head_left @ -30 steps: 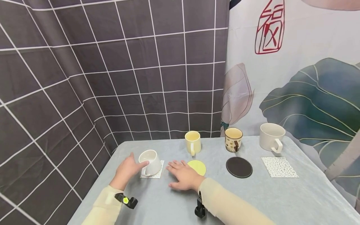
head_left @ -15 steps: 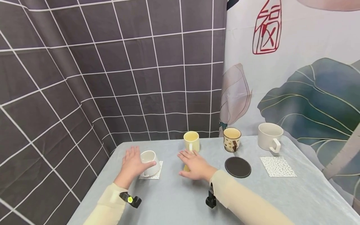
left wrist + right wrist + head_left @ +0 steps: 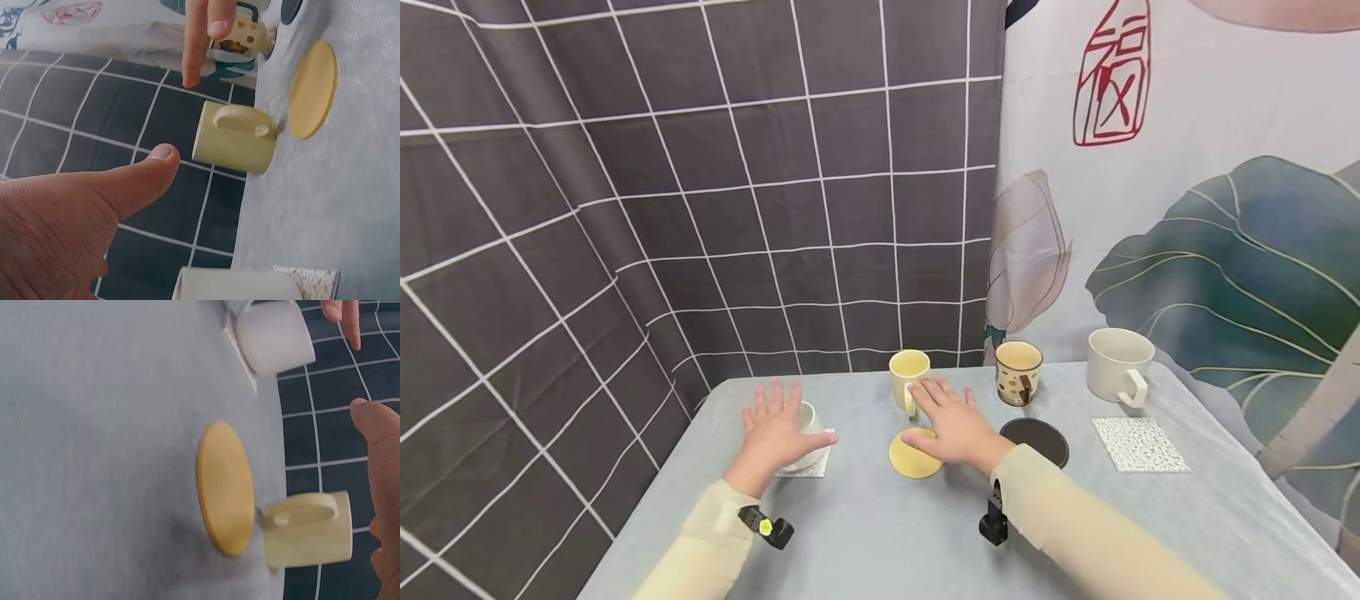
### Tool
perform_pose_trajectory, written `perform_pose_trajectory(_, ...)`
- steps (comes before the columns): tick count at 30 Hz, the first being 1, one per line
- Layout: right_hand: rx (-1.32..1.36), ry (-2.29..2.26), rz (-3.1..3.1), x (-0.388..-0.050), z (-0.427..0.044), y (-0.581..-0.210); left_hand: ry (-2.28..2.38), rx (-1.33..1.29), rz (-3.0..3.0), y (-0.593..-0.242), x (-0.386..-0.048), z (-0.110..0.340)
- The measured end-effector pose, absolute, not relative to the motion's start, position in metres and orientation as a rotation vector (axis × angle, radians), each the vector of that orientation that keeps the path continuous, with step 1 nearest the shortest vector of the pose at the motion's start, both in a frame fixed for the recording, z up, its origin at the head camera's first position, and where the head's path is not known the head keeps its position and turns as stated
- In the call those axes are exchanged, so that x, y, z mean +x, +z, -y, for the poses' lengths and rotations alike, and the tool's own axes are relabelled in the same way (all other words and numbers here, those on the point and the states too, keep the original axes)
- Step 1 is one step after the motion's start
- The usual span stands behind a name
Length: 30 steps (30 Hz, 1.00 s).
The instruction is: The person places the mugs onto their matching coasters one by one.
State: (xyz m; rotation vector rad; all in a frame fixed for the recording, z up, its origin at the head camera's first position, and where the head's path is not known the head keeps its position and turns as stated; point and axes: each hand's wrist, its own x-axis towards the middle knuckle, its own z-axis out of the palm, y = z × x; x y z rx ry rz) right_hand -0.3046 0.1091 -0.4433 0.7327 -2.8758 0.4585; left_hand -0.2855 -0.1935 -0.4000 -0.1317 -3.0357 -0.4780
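My left hand (image 3: 775, 435), fingers spread, hovers before the white mug (image 3: 807, 421) and partly hides it. That mug stands on a white patterned square coaster (image 3: 816, 468). My right hand (image 3: 957, 423) is held with straight fingers over the table, nearest to the yellow mug (image 3: 907, 375) and the round yellow coaster (image 3: 912, 457). In the right wrist view the yellow coaster (image 3: 225, 487) lies flat on the cloth, with the yellow mug (image 3: 309, 531) standing behind it. The left wrist view shows the yellow mug (image 3: 234, 140) beyond my left thumb (image 3: 150, 175). Neither hand holds anything.
A spotted brown-handled mug (image 3: 1018, 372) stands behind a round black coaster (image 3: 1045, 437), which my right wrist partly covers. At the right, a large off-white mug (image 3: 1116, 362) stands behind a patterned square coaster (image 3: 1141, 446). Grey grid cloth (image 3: 850, 208) hangs behind the table.
My right hand has moved right, from left of the yellow coaster to beside the yellow mug, uncovering the coaster. My left hand has shifted right across the white mug, fingers spreading.
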Motion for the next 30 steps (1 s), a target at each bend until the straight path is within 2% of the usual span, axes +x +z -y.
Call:
perform_pose_trajectory(7,0.652,0.469,2.87,-0.308,-0.125,-0.444,-0.453,-0.151,3.036,-0.404,-0.289,0.17)
perform_pose_trajectory(13,0.581,0.489,2.873,-0.314,-0.131,-0.447,-0.401,-0.3,2.962,-0.412,-0.288,0.147)
perform_pose_trajectory(23,0.537,0.535,2.853,-0.32,-0.135,-0.449,-0.524,-0.514,2.913,-0.447,-0.29,0.107)
perform_pose_trajectory(30,0.549,0.644,2.828,-0.326,-0.132,-0.455,-0.617,-0.577,2.933,-0.484,-0.305,0.1)
